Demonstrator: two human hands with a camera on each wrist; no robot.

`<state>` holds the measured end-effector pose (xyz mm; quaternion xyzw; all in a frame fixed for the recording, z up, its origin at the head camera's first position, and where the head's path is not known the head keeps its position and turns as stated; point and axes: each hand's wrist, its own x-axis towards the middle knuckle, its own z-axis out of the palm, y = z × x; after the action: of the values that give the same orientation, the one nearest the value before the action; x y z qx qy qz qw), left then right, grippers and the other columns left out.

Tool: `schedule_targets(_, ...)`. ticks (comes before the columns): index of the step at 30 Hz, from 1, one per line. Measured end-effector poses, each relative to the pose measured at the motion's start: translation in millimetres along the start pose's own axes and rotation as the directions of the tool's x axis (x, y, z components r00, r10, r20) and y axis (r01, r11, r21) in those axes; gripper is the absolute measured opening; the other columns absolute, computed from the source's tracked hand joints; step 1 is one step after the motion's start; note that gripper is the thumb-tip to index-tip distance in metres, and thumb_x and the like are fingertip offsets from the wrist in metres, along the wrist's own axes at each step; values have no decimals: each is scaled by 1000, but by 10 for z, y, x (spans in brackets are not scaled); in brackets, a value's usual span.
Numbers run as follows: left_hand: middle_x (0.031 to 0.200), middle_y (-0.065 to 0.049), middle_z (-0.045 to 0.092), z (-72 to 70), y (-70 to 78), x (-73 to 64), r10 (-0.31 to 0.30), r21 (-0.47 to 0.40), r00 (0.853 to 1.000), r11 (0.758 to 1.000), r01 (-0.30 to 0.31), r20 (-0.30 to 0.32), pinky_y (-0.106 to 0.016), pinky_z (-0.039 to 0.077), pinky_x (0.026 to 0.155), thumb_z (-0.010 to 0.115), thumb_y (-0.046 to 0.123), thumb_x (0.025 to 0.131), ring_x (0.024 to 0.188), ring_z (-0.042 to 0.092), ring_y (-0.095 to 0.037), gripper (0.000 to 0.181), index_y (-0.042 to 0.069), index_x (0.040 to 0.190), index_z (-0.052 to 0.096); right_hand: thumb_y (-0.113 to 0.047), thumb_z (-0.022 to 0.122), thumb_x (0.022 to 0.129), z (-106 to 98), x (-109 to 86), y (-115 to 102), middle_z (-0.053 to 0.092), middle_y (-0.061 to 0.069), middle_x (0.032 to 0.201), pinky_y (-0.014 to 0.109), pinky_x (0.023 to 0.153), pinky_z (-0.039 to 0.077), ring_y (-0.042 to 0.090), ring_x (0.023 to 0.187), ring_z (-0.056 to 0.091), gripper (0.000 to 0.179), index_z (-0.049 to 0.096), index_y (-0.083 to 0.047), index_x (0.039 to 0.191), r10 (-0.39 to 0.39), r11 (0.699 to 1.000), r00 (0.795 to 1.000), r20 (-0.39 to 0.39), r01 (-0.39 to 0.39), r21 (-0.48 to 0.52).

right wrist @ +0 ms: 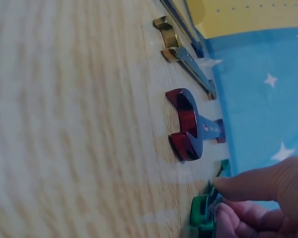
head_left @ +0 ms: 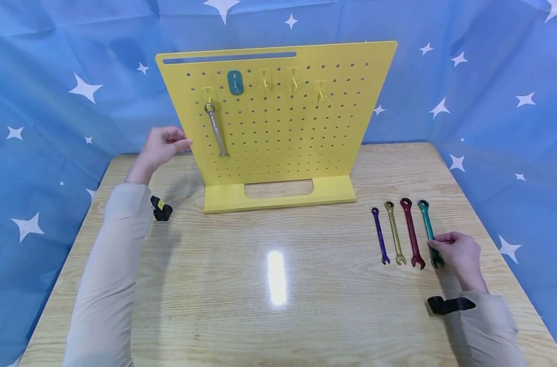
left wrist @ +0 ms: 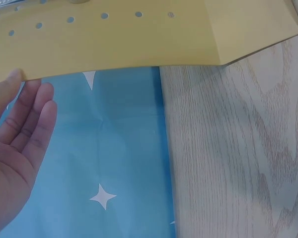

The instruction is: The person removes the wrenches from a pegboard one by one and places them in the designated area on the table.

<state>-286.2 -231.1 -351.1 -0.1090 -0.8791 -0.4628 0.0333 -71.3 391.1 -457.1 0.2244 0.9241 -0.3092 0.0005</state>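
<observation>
With thumb and fingers, my left hand (head_left: 161, 145) pinches the left edge of the yellow pegboard (head_left: 278, 148); the left wrist view shows the thumb in front of the board and the fingers behind. A silver combination wrench (head_left: 216, 130) hangs from a yellow hook at the board's left. At the right of the table my right hand (head_left: 459, 255) pinches the shaft of a green combination wrench (head_left: 427, 224), near its open end. Red (head_left: 411, 232), gold (head_left: 394, 232) and purple (head_left: 380, 237) wrenches lie in a row to the left of it.
A teal hook (head_left: 235, 82) and several yellow hooks (head_left: 294, 80) sit along the board's upper part. The board stands on a flat base (head_left: 278, 203) at the back of the wooden table (head_left: 214, 285). Blue star-printed cloth (head_left: 489, 76) surrounds the table's back and sides.
</observation>
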Motion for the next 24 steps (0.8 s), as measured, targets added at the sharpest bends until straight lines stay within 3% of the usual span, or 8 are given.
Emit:
schedule_targets(10,69,5,64,2,1,6,0,-4,1000,1000,0,5,-18,44,57,65,11,89,63,57,-4,18,-7,89,64,-19,69,85,3,-20,34,60,-7,65,23,49,42,2,55,50,34,63,11,100,15,999,1000,25,-16,40)
schedule_targets(24,69,2,64,-11,-19,17,-8,-27,1000,1000,8,7,-17,43,56,64,7,89,61,56,-2,17,-10,88,63,-21,67,87,75,-66,136,55,-18,66,17,48,43,-7,57,49,33,61,7,103,-33,994,998,-59,39,100)
